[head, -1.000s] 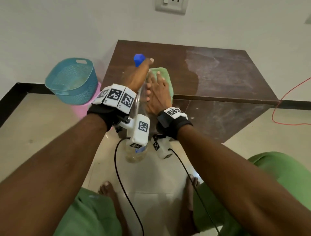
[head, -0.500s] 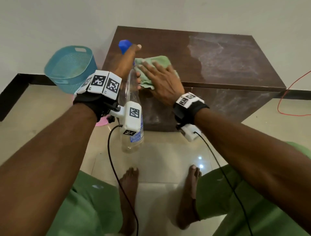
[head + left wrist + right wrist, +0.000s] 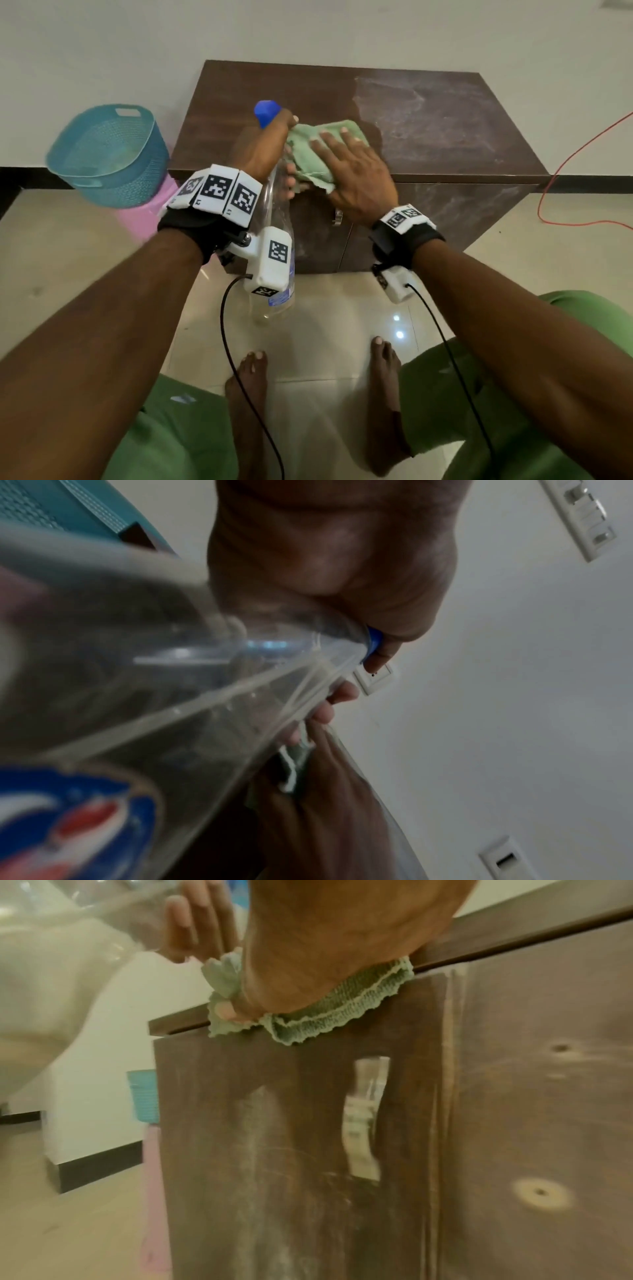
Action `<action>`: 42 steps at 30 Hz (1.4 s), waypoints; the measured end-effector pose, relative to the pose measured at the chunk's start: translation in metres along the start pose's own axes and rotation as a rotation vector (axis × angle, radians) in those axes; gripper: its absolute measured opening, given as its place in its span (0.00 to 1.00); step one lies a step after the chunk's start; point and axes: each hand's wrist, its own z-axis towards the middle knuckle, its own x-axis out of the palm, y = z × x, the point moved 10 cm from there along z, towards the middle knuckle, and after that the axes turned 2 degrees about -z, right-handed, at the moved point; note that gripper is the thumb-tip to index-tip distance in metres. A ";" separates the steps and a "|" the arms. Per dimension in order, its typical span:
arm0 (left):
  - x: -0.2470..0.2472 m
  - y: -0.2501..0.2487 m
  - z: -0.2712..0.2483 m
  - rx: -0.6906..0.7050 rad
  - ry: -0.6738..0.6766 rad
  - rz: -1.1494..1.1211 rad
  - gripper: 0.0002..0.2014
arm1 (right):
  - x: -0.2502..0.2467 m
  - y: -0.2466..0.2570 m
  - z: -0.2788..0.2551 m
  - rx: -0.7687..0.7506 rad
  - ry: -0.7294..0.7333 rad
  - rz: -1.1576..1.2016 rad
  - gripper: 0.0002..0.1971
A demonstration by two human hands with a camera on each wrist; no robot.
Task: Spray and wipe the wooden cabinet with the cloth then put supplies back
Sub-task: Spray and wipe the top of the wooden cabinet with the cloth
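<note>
A: Cabinet [image 3: 428, 113] is sitting against the wall, its dark wooden top split in two: darker and cleaner toward nine o'clock, chalky and streaked toward three o'clock. Where is the cloth?

B: The cloth [image 3: 308, 150], green, knitted, scallop-edged, is lying on the top's front edge, slightly overhanging. The right hand [image 3: 356, 174] is pressing it flat, fingers straight, an open grip with only the thumb tucking the hem.

A: And the other one?

B: The left hand [image 3: 260, 147] is gripping the clear plastic spray bottle [image 3: 277, 260] by its neck, blue nozzle [image 3: 266, 112] pointing toward twelve o'clock.

A: What is worrying you?

B: The bottle is hanging just beside the wiping hand, so I judge a sideways stroke could be knocking into it. Bunched cloth might also be smearing the residue instead of lifting it, and the dusty door front [image 3: 291, 1137] with its metal handle [image 3: 363, 1118] looks unwiped.

A: Supplies go back where?

B: Probably the teal mesh basket [image 3: 102, 161] at nine o'clock, sitting on something pink.
</note>
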 end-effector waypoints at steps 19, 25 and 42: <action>0.046 0.004 -0.006 0.004 0.120 0.075 0.28 | -0.016 -0.069 -0.029 0.295 -0.174 0.050 0.27; 0.045 0.006 -0.007 0.034 0.100 0.083 0.26 | -0.023 -0.057 -0.029 0.477 -0.141 -0.003 0.27; 0.084 -0.013 -0.002 0.000 0.171 0.047 0.18 | 0.001 -0.074 -0.015 0.435 0.194 0.052 0.33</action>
